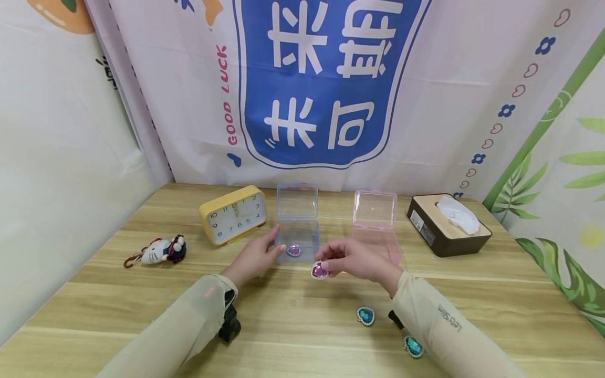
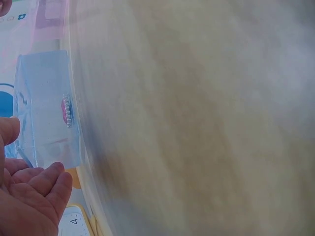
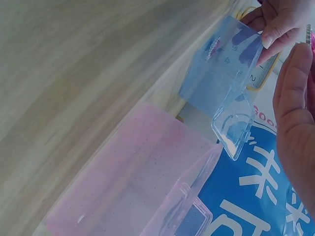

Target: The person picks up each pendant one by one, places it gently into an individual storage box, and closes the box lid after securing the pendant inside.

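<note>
In the head view my right hand [image 1: 352,258] pinches a pink heart-shaped gem [image 1: 319,270] with a sparkling silver border between thumb and fingers, in front of a clear blue plastic box [image 1: 302,235]. That box stands with its lid raised, and a purple gem [image 1: 294,250] lies inside it. My left hand [image 1: 255,257] holds the box at its left side. In the right wrist view the left thumb is at the rim and the fingers are along the outer wall. Two teal gems [image 1: 366,316] [image 1: 413,347] lie on the table near my right forearm.
Right of the blue box stands a pink clear box [image 1: 376,241], lid up. A yellow clock [image 1: 233,215] is behind my left hand, with a plush keychain [image 1: 160,250] farther left. A tissue box [image 1: 449,226] stands at the right rear, before a printed cloth [image 1: 321,79].
</note>
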`<state>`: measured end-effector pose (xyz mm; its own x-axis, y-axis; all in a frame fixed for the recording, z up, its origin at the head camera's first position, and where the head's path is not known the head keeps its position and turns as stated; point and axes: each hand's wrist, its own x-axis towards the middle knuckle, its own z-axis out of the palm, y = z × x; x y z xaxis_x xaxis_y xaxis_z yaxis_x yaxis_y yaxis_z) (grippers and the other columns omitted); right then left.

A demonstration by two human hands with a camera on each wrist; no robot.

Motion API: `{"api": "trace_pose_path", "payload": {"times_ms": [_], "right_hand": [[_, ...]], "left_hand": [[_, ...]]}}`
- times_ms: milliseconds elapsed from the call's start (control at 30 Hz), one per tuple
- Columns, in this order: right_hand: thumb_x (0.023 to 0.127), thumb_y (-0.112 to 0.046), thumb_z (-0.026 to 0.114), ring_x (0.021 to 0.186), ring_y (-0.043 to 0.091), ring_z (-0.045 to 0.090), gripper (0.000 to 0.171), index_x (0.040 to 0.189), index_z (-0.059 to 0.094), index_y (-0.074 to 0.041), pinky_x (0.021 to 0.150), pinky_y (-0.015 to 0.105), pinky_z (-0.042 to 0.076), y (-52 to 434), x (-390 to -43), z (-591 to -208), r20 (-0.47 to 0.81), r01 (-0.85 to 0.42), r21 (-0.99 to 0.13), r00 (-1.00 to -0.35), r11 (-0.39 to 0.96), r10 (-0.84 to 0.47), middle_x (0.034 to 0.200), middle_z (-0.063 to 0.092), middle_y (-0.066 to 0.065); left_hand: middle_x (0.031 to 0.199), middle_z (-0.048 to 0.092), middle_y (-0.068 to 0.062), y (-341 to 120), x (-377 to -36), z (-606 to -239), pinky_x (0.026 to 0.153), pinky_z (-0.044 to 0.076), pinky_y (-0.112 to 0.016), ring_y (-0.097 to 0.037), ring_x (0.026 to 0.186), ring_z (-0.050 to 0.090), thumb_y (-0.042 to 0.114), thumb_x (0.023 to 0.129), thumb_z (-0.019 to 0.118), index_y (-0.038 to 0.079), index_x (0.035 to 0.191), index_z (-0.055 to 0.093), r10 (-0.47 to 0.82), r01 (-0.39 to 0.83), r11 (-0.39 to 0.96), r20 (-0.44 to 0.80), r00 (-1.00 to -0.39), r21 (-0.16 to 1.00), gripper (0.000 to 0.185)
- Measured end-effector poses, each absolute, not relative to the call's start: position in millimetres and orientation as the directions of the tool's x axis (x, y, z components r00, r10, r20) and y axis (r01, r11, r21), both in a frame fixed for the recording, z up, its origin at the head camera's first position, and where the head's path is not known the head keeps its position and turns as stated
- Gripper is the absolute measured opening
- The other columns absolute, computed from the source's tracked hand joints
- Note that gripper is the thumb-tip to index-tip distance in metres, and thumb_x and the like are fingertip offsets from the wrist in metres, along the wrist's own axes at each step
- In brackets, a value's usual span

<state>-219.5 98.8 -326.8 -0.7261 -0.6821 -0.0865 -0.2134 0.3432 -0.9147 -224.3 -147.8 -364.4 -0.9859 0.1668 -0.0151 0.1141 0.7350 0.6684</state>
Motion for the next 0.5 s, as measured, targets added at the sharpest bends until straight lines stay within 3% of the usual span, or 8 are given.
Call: {"api": "trace_pose_path", "payload": {"times_ms": [500], "right_hand": [[0.086, -0.005, 0.058, 0.077, 0.011, 0.060, 0.022, 0.106, 0.058, 0.005, 0.073, 0.030, 0.056, 86.1, -225.8, -322.8, -0.052, -0.165, -0.946, -0.772, 0.279, -0.634, 0.089, 0.062, 0.006]], "left_hand": [[0.142, 0.036, -0.016, -147.0, -224.5, -365.1, 0.104, 0.037, -0.044, -0.031, 0.123, 0.045, 0.032, 0.092, 0.050, 0.016, 0.145, 0.020, 0.155, 0.103, 0.732, -0.017, -0.988, 0.674, 0.063]]}}
